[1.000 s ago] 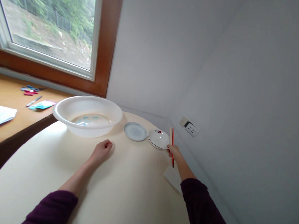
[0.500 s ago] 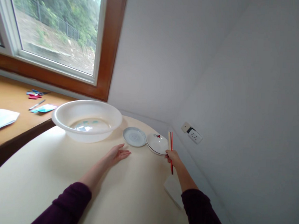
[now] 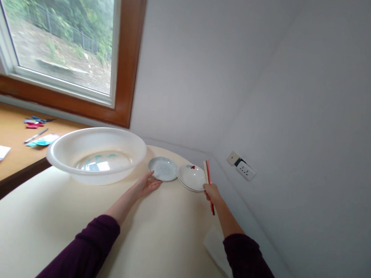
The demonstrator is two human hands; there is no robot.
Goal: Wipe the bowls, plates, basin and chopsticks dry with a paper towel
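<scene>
My left hand [image 3: 144,187] is at the near left edge of a pale blue plate [image 3: 163,169]. Its thumb lies over the rim, and its outstretched fingers are apart from the thumb, along the near edge. In my right hand [image 3: 212,192] is a bundle of chopsticks [image 3: 207,171], beige, dark and red, pointing up and away. This hand is also at the right edge of a white dish [image 3: 191,177] with a red motif, which seems stacked on another. Whether the fingers grip that rim I cannot tell. Both dishes sit side by side on the cream table.
A large translucent basin [image 3: 98,174] stands left of the plates. A white cloth or paper [image 3: 215,247] lies near my right forearm. The wooden desk [image 3: 6,164] at left bears a pen, papers and small coloured items. Walls and a power socket [image 3: 245,169] border the right side.
My left hand has moved forward to the blue plate, its thumb now over the rim. My right hand stays by the white dish with the chopsticks. The view has shifted slightly.
</scene>
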